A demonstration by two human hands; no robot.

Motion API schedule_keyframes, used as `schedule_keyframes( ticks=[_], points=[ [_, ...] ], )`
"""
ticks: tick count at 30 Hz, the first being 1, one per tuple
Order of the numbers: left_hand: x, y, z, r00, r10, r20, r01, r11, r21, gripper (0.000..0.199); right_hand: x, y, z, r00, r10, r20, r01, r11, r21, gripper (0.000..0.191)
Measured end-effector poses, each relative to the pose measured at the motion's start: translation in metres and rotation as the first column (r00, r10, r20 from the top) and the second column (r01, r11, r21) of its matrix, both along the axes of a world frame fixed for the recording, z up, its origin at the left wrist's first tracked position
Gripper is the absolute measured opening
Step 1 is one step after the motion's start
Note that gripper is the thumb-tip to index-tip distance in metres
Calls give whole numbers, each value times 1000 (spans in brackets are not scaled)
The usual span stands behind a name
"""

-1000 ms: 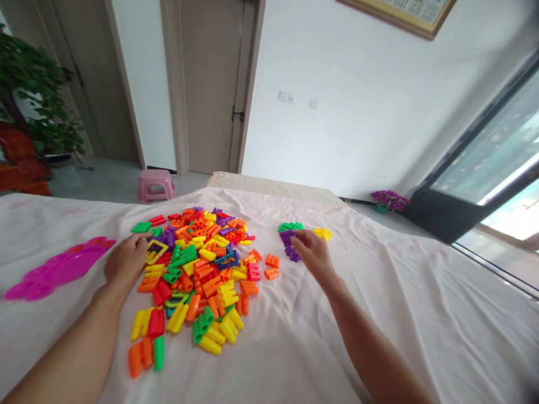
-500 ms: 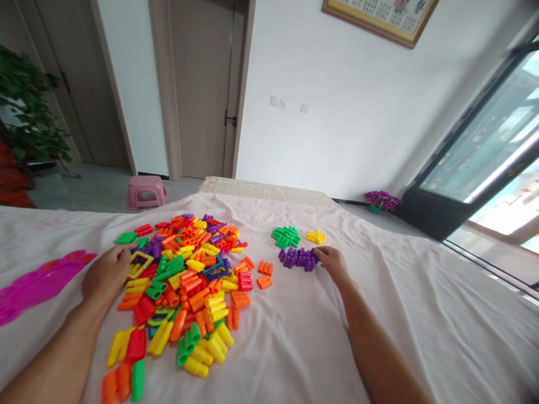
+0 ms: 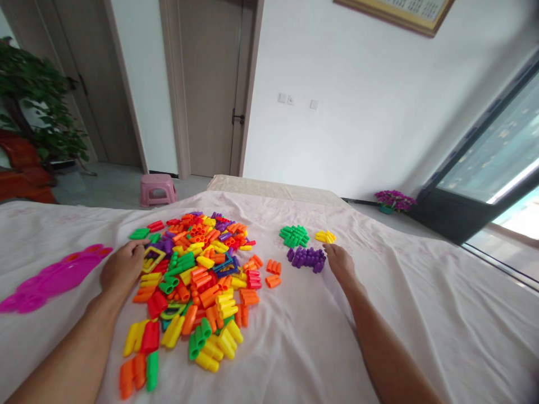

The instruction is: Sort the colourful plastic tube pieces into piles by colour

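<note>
My left hand (image 3: pixel 123 265) rests at the left edge of a big pile of plastic building pieces (image 3: pixel 202 279), fingers curled in beside a yellow square frame (image 3: pixel 154 260) and some purple pieces (image 3: pixel 167 246). Whatever its fingertips hold, if anything, is hidden. At the right end of a row of joined purple pieces (image 3: pixel 307 258) is my right hand (image 3: pixel 340 262), its fingers stretched out and nothing visible in them. Just behind that row lie a cluster of green pieces (image 3: pixel 293 235) and a small group of yellow pieces (image 3: pixel 325 237).
Two orange pieces (image 3: pixel 273 273) lie between the pile and the purple row. A magenta plastic tray-like shape (image 3: pixel 59 279) is left of my left arm. A pale cloth (image 3: pixel 303 336) covers the surface. Beyond it stands a pink stool (image 3: pixel 158 189).
My right hand has come off the end of the purple row, its fingers now straighter. The whole view has shifted slightly; my left hand stays by the pile's edge.
</note>
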State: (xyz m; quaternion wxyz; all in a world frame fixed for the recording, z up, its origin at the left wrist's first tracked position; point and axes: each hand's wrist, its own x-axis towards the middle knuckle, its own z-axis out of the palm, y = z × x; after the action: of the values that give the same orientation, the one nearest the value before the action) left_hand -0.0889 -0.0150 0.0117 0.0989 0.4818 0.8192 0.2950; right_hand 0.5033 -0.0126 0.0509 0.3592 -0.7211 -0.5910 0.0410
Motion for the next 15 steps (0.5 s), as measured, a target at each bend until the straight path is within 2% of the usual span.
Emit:
schedule_keyframes(
  ticks=[2,5,7,9,12,15],
  points=[
    [1,0,2,1000,-2,4,2,1000,10,48,-18,-2,11,998,42,38,-45,997,66,40],
    [3,-1,5,1000,-5,5,5,1000,11,47,-60,-3,20,962,270,32,-272,957,105,34],
    [3,-2,5,1000,-11,4,11,1000,16,47,-94,0,20,912,407,48,-410,910,69,30],
    [2,-2,3,1000,-16,-7,16,1000,25,47,-127,7,16,868,488,91,-489,872,-13,29],
    [0,-1,-1,1000,-18,-19,18,999,29,48,-171,22,8,834,518,190,-493,854,-166,30],
    [-2,2,-4,1000,-5,-6,6,999,40,46,-205,40,5,825,490,283,-416,864,-282,33]
  ],
)
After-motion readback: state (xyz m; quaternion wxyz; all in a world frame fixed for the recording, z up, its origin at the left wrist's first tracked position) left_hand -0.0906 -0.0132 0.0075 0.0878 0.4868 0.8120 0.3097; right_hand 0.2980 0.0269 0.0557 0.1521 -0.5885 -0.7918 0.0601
